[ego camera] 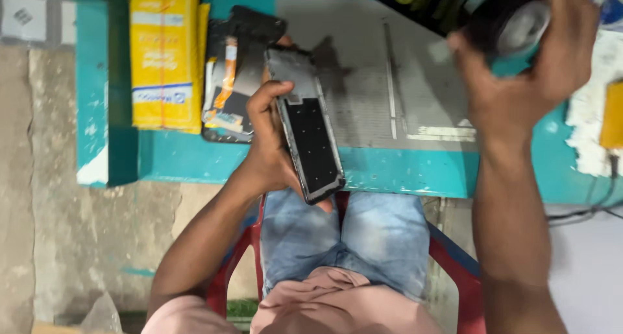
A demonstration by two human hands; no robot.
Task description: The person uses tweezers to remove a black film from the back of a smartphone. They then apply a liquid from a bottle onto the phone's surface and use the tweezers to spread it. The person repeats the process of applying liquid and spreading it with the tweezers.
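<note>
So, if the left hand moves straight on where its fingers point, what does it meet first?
Probably nothing new: the left hand already wraps the opened phone frame. Beyond lies the grey work mat, though depth is unclear.

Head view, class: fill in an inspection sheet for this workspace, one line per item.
Surface: teal table with a grey mat on it.
Job's things: opened phone frame in the left hand; dark round tool in the right hand.
Clutter: yellow packet; phone parts beside the frame; white foam; metal strip on the mat.
Hands: both closed on their things.
Cables: dark cable at the right edge.
Surroundings: red chair, concrete floor.
</note>
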